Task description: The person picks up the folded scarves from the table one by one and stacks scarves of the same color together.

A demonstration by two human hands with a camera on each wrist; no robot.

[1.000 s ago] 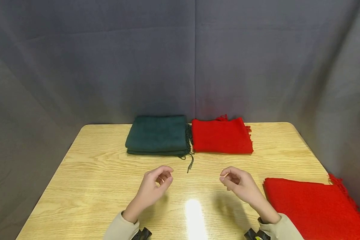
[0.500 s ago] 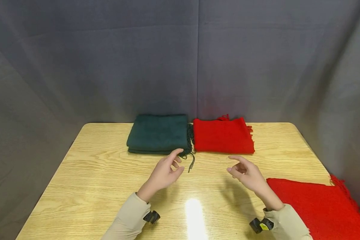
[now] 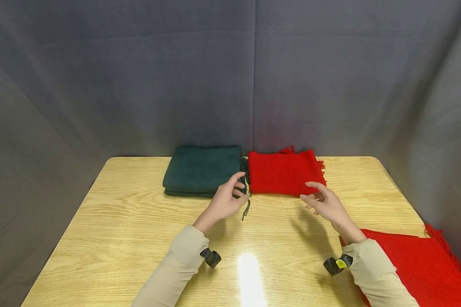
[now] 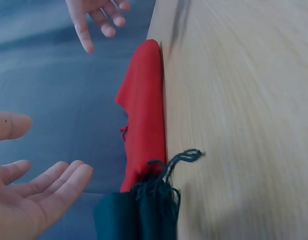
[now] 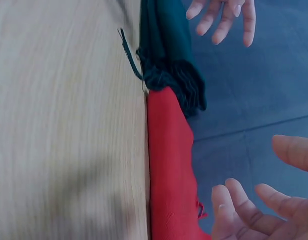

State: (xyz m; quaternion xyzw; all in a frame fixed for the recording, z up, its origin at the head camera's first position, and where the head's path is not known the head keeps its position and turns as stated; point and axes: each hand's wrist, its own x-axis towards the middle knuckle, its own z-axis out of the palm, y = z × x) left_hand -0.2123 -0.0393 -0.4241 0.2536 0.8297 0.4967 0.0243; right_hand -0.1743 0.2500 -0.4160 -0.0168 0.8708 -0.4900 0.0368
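Observation:
A folded dark green scarf (image 3: 201,168) with fringe lies at the back of the table, left of a folded red scarf (image 3: 280,172). My left hand (image 3: 226,198) overlaps the green scarf's front right corner in the head view, holding nothing, fingers relaxed and parted. My right hand (image 3: 326,204) is near the red scarf's front right corner, likewise bare, thumb and fingers spread. In the left wrist view the fingers (image 4: 58,187) hang apart from the green scarf (image 4: 121,217). From the right wrist, the fingers (image 5: 244,210) show beside the red scarf (image 5: 169,170).
Another red cloth (image 3: 418,260) with fringe lies at the table's right front, partly behind the right sleeve (image 3: 376,268). The wooden table (image 3: 119,213) meets a grey curtain (image 3: 157,85) at the back and sides.
Both hands have moved forward and to the right over the table, toward the green scarf and the nearer red scarf. Their fingers have spread from a looser curl. The cloths lie as before.

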